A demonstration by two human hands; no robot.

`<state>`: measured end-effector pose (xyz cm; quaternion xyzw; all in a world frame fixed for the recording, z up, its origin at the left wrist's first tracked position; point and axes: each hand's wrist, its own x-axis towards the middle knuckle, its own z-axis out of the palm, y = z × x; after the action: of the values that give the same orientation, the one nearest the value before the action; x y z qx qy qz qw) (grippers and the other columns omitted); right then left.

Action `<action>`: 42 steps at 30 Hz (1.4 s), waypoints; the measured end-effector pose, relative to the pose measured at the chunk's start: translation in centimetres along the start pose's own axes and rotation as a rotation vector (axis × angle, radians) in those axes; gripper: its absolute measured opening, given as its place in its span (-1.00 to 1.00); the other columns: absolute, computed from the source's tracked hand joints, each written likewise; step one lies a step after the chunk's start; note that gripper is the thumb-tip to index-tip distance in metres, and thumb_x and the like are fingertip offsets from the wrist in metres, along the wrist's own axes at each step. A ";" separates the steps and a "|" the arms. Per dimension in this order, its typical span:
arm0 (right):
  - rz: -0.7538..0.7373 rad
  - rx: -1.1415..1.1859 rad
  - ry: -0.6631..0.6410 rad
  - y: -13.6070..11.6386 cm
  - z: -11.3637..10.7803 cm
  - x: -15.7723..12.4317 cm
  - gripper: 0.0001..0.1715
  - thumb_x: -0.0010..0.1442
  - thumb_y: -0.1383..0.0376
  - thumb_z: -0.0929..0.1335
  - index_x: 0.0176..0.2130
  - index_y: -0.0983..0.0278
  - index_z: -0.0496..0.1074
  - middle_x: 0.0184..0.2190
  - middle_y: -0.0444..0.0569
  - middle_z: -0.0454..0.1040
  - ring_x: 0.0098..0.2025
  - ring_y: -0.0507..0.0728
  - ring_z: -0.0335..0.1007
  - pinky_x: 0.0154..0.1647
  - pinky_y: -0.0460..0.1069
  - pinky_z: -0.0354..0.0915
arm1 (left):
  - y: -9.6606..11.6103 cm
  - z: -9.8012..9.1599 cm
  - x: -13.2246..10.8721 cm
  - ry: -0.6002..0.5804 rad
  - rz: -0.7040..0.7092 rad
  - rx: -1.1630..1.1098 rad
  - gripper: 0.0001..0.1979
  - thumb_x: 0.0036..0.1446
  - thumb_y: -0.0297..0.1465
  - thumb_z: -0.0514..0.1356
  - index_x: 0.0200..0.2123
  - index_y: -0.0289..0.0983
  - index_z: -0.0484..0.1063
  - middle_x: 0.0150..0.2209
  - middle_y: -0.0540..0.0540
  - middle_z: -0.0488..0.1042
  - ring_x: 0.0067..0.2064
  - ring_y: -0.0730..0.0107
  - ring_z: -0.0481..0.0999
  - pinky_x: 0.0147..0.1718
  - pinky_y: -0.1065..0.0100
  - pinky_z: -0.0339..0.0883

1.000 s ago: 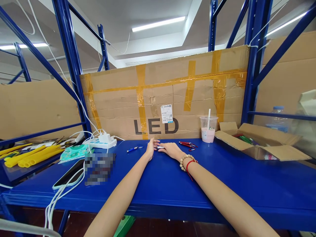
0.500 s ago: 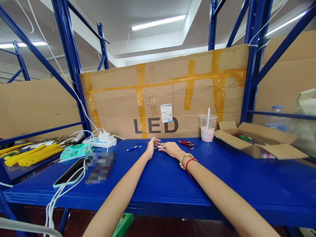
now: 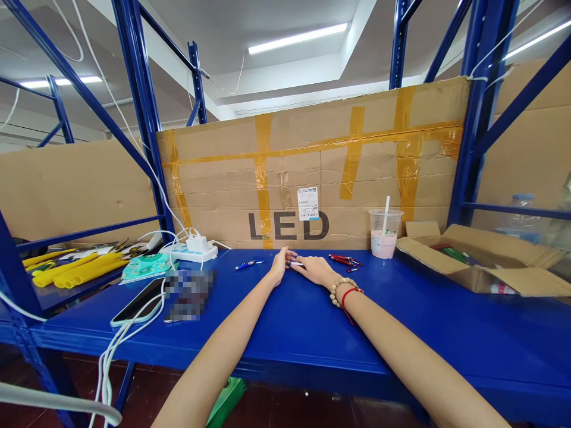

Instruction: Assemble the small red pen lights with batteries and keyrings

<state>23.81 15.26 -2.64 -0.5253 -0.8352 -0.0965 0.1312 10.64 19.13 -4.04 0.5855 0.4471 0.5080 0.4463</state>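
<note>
Near the back of the blue table (image 3: 312, 333), my left hand (image 3: 280, 265) and my right hand (image 3: 316, 269) meet. A small silvery pen-like piece (image 3: 296, 263) lies between them, pinched by my right fingers, with its far end at my left fingers. My left fingers are curled; what they hold, if anything, is hidden. A blue pen (image 3: 250, 264) rests left of my left hand. Several red pens or pen parts (image 3: 345, 260) lie just beyond and right of my right hand.
A drink cup (image 3: 384, 238) stands at the back right, beside an open cardboard box (image 3: 477, 270). On the left are a phone (image 3: 139, 302), white cables, a power strip (image 3: 190, 252), a teal packet (image 3: 147, 267) and yellow tubes (image 3: 84, 270).
The whole view has shifted, with the table's items appearing slightly further right. My hands stay together, and more of the silvery piece shows between them.
</note>
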 end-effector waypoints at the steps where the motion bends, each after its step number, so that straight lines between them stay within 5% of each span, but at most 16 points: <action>1: 0.005 0.008 -0.002 0.0 0.0 0.0 -0.49 0.25 0.04 0.03 -0.01 0.22 0.27 -0.15 0.04 0.42 -0.15 0.16 0.36 -0.27 -0.06 0.15 | 0.0 0.0 0.0 -0.003 0.000 0.005 -0.55 0.09 -0.20 -0.16 -0.39 -0.37 0.40 -0.40 -0.12 0.43 -0.41 0.47 0.36 -0.49 0.50 0.11; 13: 0.069 -0.027 -0.016 0.0 0.2 0.2 -0.47 0.22 -0.02 0.05 -0.14 0.25 0.31 -0.24 0.04 0.44 -0.21 0.20 0.37 -0.33 -0.03 0.16 | 0.2 0.2 -0.3 0.026 0.019 0.050 -0.58 0.08 -0.22 -0.14 -0.41 -0.36 0.40 -0.43 -0.11 0.41 -0.43 0.45 0.33 -0.47 0.46 0.13; 19: 0.126 -0.009 -0.014 -0.1 0.0 -0.1 -0.49 0.27 0.06 -0.02 -0.14 0.25 0.30 -0.13 0.03 0.38 -0.15 0.15 0.35 -0.25 -0.02 0.16 | 0.3 0.3 -0.6 0.107 0.065 0.107 -0.58 0.08 -0.22 -0.16 -0.39 -0.35 0.39 -0.33 -0.13 0.41 -0.26 0.38 0.34 -0.31 0.42 0.16; 28: 0.386 -0.075 -0.018 0.0 0.3 0.1 -0.50 0.24 0.16 0.07 -0.06 0.43 0.30 -0.10 0.21 0.32 -0.09 0.22 0.29 -0.17 0.03 0.17 | 0.6 0.3 -1.1 0.105 0.118 0.238 -0.55 0.09 -0.20 -0.19 -0.39 -0.31 0.41 -0.33 -0.11 0.40 -0.21 0.34 0.32 -0.22 0.36 0.16; 37: 0.634 -0.204 -0.011 -0.6 0.4 0.3 -0.63 0.18 0.34 0.13 -0.07 0.48 0.27 -0.18 0.30 0.28 -0.13 0.28 0.22 -0.43 0.03 0.19 | 0.8 0.3 -1.0 0.097 0.097 0.173 -0.48 0.10 -0.17 -0.26 -0.37 -0.33 0.40 -0.33 -0.12 0.40 -0.25 0.35 0.30 -0.25 0.36 0.14; 42: 0.765 -0.349 -0.008 -0.8 0.5 0.2 -0.55 0.15 0.53 0.02 -0.13 0.60 0.32 -0.22 0.37 0.28 -0.17 0.33 0.21 -0.25 0.19 0.08 | 0.3 0.2 -0.5 0.074 0.097 0.157 -0.42 0.09 -0.10 -0.30 -0.35 -0.33 0.40 -0.33 -0.12 0.40 -0.30 0.36 0.28 -0.35 0.38 0.13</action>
<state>22.97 15.22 -3.07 -0.8122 -0.5517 -0.1789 0.0630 10.82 18.58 -3.91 0.6204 0.4728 0.5138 0.3572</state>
